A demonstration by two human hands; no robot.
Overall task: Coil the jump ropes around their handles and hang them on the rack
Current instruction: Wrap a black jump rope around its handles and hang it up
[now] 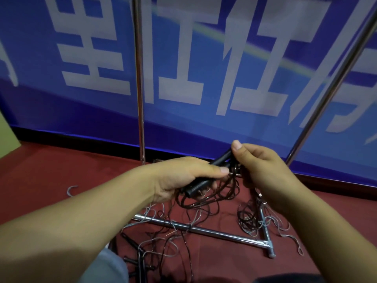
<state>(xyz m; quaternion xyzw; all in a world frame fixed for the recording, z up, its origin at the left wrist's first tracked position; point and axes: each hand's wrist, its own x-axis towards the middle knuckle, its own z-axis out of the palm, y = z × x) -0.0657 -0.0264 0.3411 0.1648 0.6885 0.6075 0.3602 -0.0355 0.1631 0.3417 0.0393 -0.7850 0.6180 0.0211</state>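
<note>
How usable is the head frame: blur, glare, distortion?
Head view: banner lettering smeared by motion blur; rack poles bow from wide-angle distortion, with glare streaks on the chrome; left hand, right hand and black handles fairly sharp; bottom corners dim.

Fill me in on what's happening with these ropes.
A person is working on a jump rope in front of a metal rack. The left hand grips the black handles, while the right hand pinches their upper end with the thumb on top. Dark rope hangs in loose loops beneath the hands. More ropes lie tangled on the red floor around the rack's base. No rope is seen hanging on the rack's poles.
</note>
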